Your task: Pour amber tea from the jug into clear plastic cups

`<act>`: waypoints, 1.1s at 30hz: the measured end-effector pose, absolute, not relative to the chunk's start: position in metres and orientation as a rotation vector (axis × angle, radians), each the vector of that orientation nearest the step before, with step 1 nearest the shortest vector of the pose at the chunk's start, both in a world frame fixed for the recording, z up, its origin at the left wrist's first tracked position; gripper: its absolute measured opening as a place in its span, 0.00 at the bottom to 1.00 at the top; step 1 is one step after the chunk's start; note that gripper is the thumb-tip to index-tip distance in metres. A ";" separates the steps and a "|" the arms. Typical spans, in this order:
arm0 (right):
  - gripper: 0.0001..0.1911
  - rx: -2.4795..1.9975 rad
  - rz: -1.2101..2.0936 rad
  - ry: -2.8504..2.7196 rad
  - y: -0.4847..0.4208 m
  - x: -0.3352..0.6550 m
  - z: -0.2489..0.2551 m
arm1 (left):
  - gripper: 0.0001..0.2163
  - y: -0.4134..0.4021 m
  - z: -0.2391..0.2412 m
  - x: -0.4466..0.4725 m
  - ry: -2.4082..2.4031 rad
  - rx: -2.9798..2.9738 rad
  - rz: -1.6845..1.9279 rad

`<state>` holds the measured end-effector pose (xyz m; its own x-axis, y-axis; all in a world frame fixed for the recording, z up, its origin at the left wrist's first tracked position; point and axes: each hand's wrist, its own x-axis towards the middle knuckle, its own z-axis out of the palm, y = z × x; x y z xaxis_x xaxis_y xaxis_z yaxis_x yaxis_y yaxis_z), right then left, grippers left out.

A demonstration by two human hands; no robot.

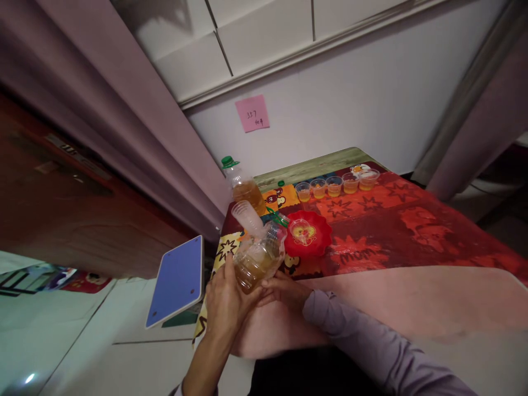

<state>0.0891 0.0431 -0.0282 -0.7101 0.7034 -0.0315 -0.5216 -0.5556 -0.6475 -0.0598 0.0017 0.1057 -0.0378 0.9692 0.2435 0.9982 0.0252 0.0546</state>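
Note:
A ridged clear plastic bottle (252,267) with amber liquid inside is held over the near left part of the table. My left hand (226,297) grips it from the left, fingers wrapped round its lower side. Against its right lower side my right hand (284,291) is closed too, partly behind the bottle. Just beyond it are a stack of clear plastic cups (247,218) and a red scalloped dish (313,242), with a clear item (302,228) in the dish. A green piece (277,216) lies at the dish's left edge; its kind is unclear.
A larger bottle (247,191) with a green cap stands at the table's back left. Several clear cups (334,187) with orange liquid line the back, near a loose green cap (281,183). A blue-topped stool (176,279) stands left of the patterned table (396,225).

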 end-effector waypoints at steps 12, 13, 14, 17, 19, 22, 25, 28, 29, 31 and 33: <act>0.29 -0.274 2.277 -0.751 0.043 0.086 -0.029 | 0.50 0.005 0.128 -0.041 -2.135 -2.090 -0.117; 0.28 -0.267 2.274 -0.752 0.042 0.086 -0.028 | 0.50 0.005 0.129 -0.040 -2.130 -2.093 -0.114; 0.27 -0.259 2.278 -0.752 0.042 0.086 -0.028 | 0.50 0.005 0.130 -0.039 -2.126 -2.096 -0.107; 0.27 -0.233 2.299 -0.748 0.042 0.086 -0.027 | 0.49 0.006 0.134 -0.035 -2.126 -2.095 -0.070; 0.28 -0.227 2.308 -0.748 0.041 0.086 -0.027 | 0.49 0.006 0.136 -0.033 -2.134 -2.084 -0.048; 0.27 -0.226 2.306 -0.748 0.041 0.086 -0.025 | 0.50 0.008 0.140 -0.029 -2.159 -2.065 -0.014; 0.27 -0.220 2.307 -0.737 0.040 0.086 -0.024 | 0.49 0.009 0.142 -0.026 -2.174 -2.059 0.018; 0.26 -0.217 2.307 -0.732 0.039 0.085 -0.024 | 0.49 0.009 0.143 -0.025 -2.164 -2.072 0.020; 0.26 -0.215 2.306 -0.732 0.039 0.085 -0.025 | 0.49 0.009 0.144 -0.025 -2.161 -2.074 0.017; 0.25 -0.211 2.302 -0.732 0.039 0.085 -0.024 | 0.49 0.009 0.144 -0.025 -2.159 -2.076 0.009; 0.25 -0.211 2.294 -0.725 0.039 0.085 -0.024 | 0.49 0.009 0.143 -0.025 -2.157 -2.080 0.000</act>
<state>0.0846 0.0392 -0.0239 -0.7342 0.6767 0.0541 -0.5850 -0.5902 -0.5563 -0.0248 0.0089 0.1435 -0.0312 0.9941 0.1041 0.9941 0.0417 -0.1002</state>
